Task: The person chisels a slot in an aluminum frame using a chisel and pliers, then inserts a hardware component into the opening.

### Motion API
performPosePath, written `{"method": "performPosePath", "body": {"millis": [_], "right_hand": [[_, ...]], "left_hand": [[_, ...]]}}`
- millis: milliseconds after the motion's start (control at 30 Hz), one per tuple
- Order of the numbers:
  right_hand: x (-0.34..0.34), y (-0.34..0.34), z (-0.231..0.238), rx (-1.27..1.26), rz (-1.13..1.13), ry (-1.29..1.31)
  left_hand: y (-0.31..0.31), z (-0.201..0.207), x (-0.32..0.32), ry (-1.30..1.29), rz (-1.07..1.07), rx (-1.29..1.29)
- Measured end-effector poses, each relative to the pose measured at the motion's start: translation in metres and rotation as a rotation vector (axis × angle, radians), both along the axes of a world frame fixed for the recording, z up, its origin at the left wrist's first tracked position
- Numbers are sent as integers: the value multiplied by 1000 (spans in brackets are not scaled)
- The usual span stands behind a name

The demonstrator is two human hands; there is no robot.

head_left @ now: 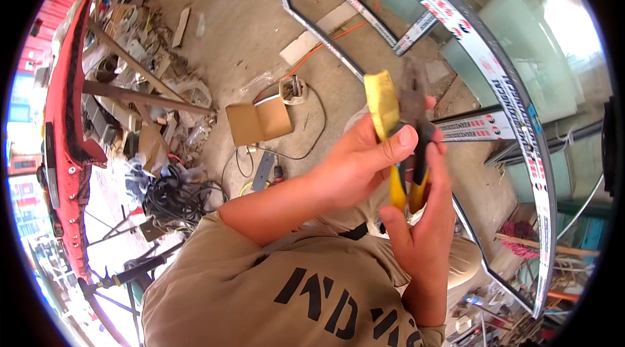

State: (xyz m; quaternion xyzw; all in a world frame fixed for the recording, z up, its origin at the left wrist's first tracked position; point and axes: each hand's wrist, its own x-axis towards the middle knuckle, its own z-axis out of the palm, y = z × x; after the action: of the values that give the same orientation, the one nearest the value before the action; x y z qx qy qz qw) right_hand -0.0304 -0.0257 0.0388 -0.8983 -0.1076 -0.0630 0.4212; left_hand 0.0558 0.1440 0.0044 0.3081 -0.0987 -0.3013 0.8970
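Observation:
Both hands are raised in front of my chest. Pliers [414,103] with dark worn jaws point away from me, their black and yellow handles toward my body. My left hand [357,161] is closed round them, its thumb laid along the tool near the joint. A flat, scuffed yellow piece [381,101] sticks up beside the jaws from the same hand; its kind I cannot make out. From the right, my right hand [426,230] closes on the handles, fingers along their outer side and thumb near the handle ends. Whether the jaws grip anything is unclear.
A large curved metal frame [485,67] with printed film arcs along my right, glass panes [521,41] behind it. On the concrete floor ahead lie an open cardboard box [260,120], a small bag [294,90] and cables. Tangled black cable [179,197] and scrap pile up at left.

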Motion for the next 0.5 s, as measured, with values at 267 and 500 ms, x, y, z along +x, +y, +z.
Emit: {"method": "performPosePath", "body": {"millis": [267,500], "right_hand": [[6,-6,-37,193,-241,409],[15,-131,-12,-848,-791,-329]], "left_hand": [[180,-146,86,24,614,662],[276,-358,59,254,481,1481]]}}
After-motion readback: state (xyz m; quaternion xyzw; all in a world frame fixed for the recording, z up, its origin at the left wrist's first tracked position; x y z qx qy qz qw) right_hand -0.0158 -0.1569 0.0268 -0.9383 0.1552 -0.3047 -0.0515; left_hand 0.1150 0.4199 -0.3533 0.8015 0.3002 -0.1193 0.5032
